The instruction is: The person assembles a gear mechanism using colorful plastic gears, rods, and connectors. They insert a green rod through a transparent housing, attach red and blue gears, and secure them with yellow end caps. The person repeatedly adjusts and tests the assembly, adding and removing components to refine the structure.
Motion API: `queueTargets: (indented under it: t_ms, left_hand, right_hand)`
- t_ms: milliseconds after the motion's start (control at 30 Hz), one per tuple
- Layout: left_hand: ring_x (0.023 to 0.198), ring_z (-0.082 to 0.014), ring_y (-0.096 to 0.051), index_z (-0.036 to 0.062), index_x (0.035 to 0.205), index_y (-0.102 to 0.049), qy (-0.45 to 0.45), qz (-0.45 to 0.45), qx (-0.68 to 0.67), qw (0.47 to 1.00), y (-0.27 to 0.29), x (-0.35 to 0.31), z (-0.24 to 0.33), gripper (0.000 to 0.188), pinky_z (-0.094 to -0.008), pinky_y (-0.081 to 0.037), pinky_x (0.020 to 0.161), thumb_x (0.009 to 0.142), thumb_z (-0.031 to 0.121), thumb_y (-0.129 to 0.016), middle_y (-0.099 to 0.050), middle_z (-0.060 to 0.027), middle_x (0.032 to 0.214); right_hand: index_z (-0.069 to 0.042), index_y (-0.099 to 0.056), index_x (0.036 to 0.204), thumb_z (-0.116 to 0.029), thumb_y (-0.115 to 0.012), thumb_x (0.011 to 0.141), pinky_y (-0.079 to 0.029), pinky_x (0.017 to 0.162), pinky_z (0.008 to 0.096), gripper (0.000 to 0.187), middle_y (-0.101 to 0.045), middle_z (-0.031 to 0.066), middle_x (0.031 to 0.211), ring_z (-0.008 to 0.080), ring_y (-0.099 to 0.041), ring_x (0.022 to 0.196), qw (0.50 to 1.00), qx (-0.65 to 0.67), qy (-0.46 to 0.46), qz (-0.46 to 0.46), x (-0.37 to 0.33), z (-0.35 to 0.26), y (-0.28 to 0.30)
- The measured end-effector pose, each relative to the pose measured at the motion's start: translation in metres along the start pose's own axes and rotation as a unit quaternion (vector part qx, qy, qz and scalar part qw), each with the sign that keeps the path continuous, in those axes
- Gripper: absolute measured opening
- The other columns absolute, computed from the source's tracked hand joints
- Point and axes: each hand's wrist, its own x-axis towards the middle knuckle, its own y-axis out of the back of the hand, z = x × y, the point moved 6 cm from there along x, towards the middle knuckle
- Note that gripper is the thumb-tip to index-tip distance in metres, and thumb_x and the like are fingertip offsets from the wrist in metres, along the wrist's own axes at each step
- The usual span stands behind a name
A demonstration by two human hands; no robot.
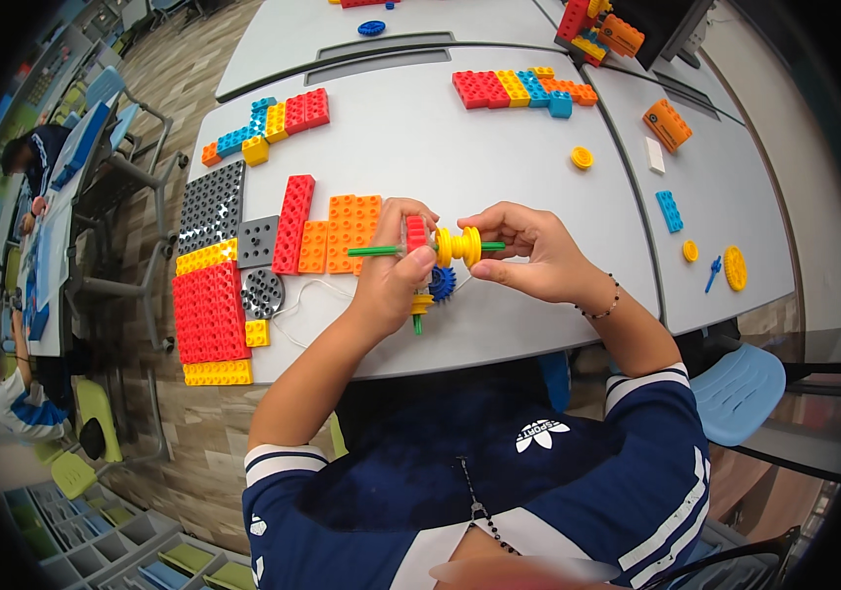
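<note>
My left hand (389, 280) is closed around a small built piece with a red block (416, 231) in it. A long green axle (371, 252) runs crosswise through the piece. Yellow pulley wheels (458, 247) sit on this axle between my hands. The fingertips of my right hand (538, 254) pinch the outer yellow wheel, near the axle's right end. Below, a blue gear (442, 284) and another yellow wheel (424, 304) show beside my left hand; a second green axle end (417, 324) points down. My left palm hides part of the piece.
Left on the white table (509, 334) lie orange bricks (353, 221), a long red brick (293, 224), grey plates (212, 208) and a red plate (211, 313). A white cord (314, 285) curls nearby. Brick rows (292, 115) lie farther back. A yellow gear (735, 268) rests at right.
</note>
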Motion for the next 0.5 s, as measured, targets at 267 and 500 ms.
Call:
queueTargets:
  t_ms: [267, 500]
  left_hand:
    - [0.1, -0.0178, -0.042, 0.0043, 0.101, -0.044, 0.009, -0.008, -0.089, 0.996, -0.003, -0.001, -0.007, 0.048, -0.0319, -0.033, 0.092, 0.077, 0.045, -0.049, -0.043, -0.0096, 0.106]
    - [0.1, -0.0172, -0.046, 0.0055, 0.103, -0.046, 0.038, -0.001, -0.168, 0.985, 0.0, -0.004, -0.009, 0.054, -0.0339, -0.038, 0.091, 0.077, 0.053, -0.05, -0.044, -0.0101, 0.11]
  right_hand:
    - [0.003, -0.053, 0.119, -0.012, -0.068, 0.084, -0.054, 0.082, 0.0292, 0.041, -0.064, 0.0102, 0.1, 0.0147, -0.064, 0.092, 0.998, 0.01, 0.057, -0.03, -0.002, -0.012, 0.005]
    - [-0.001, -0.052, 0.125, -0.022, -0.056, 0.092, -0.057, 0.075, 0.0292, 0.039, -0.063, 0.0125, 0.101, 0.0179, -0.065, 0.088, 0.972, 0.211, -0.053, -0.087, 0.004, 0.002, 0.008]
